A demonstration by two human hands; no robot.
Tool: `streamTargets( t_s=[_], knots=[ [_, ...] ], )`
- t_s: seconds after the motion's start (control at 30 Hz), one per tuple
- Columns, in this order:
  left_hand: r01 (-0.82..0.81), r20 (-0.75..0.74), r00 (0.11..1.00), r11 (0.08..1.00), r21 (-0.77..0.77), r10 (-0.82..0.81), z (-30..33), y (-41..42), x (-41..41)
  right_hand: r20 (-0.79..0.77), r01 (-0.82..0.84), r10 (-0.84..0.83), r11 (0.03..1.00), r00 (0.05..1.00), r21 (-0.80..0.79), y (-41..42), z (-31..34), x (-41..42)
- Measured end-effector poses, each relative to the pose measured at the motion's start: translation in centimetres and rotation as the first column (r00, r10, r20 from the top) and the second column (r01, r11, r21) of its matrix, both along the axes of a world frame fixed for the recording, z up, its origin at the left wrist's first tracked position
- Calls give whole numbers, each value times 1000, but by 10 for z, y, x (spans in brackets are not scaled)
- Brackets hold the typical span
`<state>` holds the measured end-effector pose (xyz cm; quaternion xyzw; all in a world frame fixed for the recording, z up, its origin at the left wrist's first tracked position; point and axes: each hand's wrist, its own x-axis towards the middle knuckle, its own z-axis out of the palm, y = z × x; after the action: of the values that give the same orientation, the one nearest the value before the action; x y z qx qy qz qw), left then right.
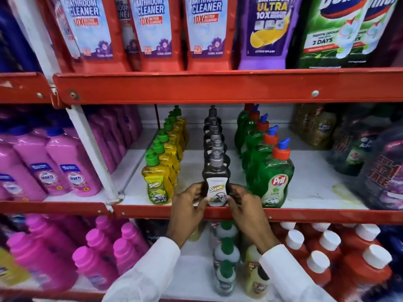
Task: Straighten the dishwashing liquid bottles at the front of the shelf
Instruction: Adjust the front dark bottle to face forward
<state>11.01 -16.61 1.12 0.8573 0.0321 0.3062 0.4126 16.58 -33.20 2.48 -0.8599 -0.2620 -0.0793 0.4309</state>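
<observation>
Three rows of dishwashing liquid stand on the middle shelf (316, 192). The front black bottle (216, 171), grey cap and white "Super" label, stands upright at the shelf's front edge. My left hand (189, 203) grips its left side and my right hand (244, 203) grips its right side, both low on the bottle. The front yellow bottle (156, 182) with a green cap stands to the left. The front green "Pril" bottle (275, 179) with a red cap stands to the right, turned slightly. More bottles line up behind each.
A red shelf lip (305, 215) runs along the front edge. Pink bottles (65, 171) fill the left bay beyond a white upright (96, 153). Dark bottles (370, 162) crowd the right. Bathroom cleaner pouches (152, 29) hang above; more bottles stand on the shelf below.
</observation>
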Motion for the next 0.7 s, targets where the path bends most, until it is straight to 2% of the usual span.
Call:
streamTargets(
  t_s=[0.47, 0.6, 0.7],
  knots=[
    [55, -15, 998, 998, -43, -56, -3, 4, 2, -36, 111, -110, 994, 993, 24, 7, -1, -11],
    [60, 55, 997, 998, -19, -59, 3, 4, -18, 3, 310, -324, 907, 946, 286, 20, 1, -31],
    [-97, 228, 966, 990, -102, 118, 6, 17, -48, 143, 262, -341, 880, 929, 396, 43, 4, -63]
  ],
)
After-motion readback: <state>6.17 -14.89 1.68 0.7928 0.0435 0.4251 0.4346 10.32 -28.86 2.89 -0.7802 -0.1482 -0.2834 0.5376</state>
